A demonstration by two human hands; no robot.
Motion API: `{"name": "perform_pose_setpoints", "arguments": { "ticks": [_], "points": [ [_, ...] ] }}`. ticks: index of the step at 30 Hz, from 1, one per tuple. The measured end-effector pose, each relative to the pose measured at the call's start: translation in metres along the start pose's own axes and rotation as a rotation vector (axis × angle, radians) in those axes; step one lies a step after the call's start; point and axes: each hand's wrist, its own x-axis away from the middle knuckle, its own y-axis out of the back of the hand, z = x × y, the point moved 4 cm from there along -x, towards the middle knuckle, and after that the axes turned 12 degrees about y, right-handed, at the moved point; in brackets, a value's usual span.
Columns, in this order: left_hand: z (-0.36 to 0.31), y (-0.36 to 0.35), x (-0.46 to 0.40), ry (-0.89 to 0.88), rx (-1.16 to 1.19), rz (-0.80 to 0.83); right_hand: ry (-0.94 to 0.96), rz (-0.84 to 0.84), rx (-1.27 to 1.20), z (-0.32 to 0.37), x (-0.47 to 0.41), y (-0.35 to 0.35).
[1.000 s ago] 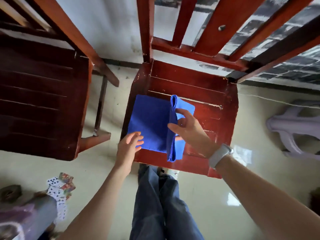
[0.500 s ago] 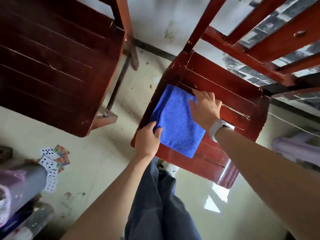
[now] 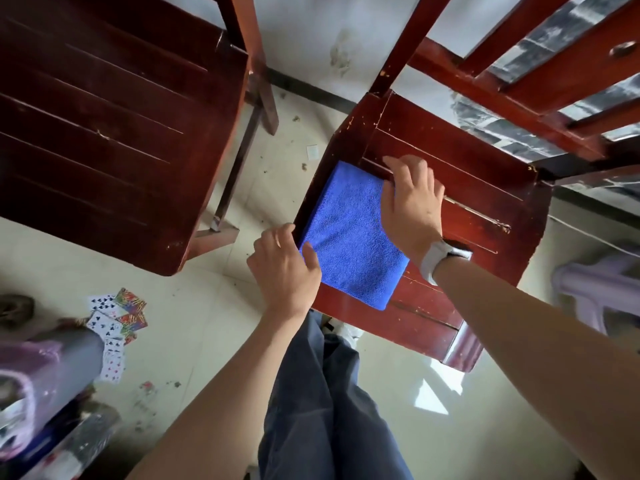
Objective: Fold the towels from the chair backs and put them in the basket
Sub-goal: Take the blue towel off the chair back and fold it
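Blue terry towel (image 3: pixel 349 233), folded to a rectangle, on a red-brown wooden chair seat (image 3: pixel 460 188), centre of frame.

Towel lies flat at the seat's left front portion, one corner reaching the front edge. Left hand (image 3: pixel 284 271), lower centre: thumb lies on the towel's near left corner, fingers curl down over the seat's left edge; whether they pinch the cloth cannot be told. Right hand (image 3: pixel 412 202), centre right, white wristband (image 3: pixel 440 254) at the wrist: palm down, resting over the towel's right edge, fingers bent with tips on the bare seat boards, gripping nothing visible. Second dark wooden chair (image 3: pixel 104 116), upper left. Scattered playing cards (image 3: pixel 116 323) on the pale tiled floor (image 3: pixel 194 306), lower left. Lilac plastic stool (image 3: pixel 602 292), right edge. Basket not identifiable.
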Motion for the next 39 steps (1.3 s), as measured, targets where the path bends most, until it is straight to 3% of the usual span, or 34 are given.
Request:
{"name": "perform_pose_setpoints", "arguments": {
  "ticks": [3, 6, 8, 11, 20, 25, 28, 30, 32, 34, 37, 39],
  "points": [
    [-0.016, 0.001, 0.004, -0.334, -0.128, -0.085, 0.151, -0.095, 0.087, 0.004, 0.025, 0.008],
    [-0.03, -0.015, 0.004, -0.642, -0.261, -0.034, 0.283, -0.019, 0.3, 0.004, 0.054, -0.012],
    [-0.032, -0.028, -0.002, -0.731, -0.334, 0.009, 0.261, 0.071, 0.401, -0.002, 0.065, -0.029],
    [-0.025, -0.043, -0.011, -0.738, -0.369, 0.047, 0.236, 0.138, 0.39, -0.015, 0.07, -0.051],
    [-0.023, -0.041, -0.016, -0.739, -0.404, 0.07, 0.212, 0.111, 0.374, -0.026, 0.077, -0.062],
    [-0.027, -0.029, -0.02, -0.785, -0.373, 0.132, 0.304, 0.253, 0.416, -0.016, 0.134, -0.063],
    [-0.034, -0.023, -0.021, -0.785, -0.293, 0.16, 0.372, 0.327, 0.382, -0.017, 0.158, -0.057],
    [-0.039, -0.017, -0.024, -0.703, -0.165, 0.132, 0.395, 0.267, 0.287, -0.019, 0.16, -0.047],
    [-0.04, -0.01, -0.029, -0.539, -0.037, 0.088, 0.252, 0.134, 0.104, -0.025, 0.152, -0.032],
    [-0.038, -0.007, -0.037, -0.395, 0.019, 0.068, -0.064, 0.008, -0.079, -0.038, 0.14, -0.021],
    [-0.036, -0.009, -0.049, -0.223, 0.038, 0.12, -0.534, -0.037, -0.465, -0.056, 0.123, -0.026],
    [-0.038, -0.011, -0.054, -0.13, 0.093, 0.15, -0.699, -0.035, -0.62, -0.057, 0.113, -0.034]
  ]
}}
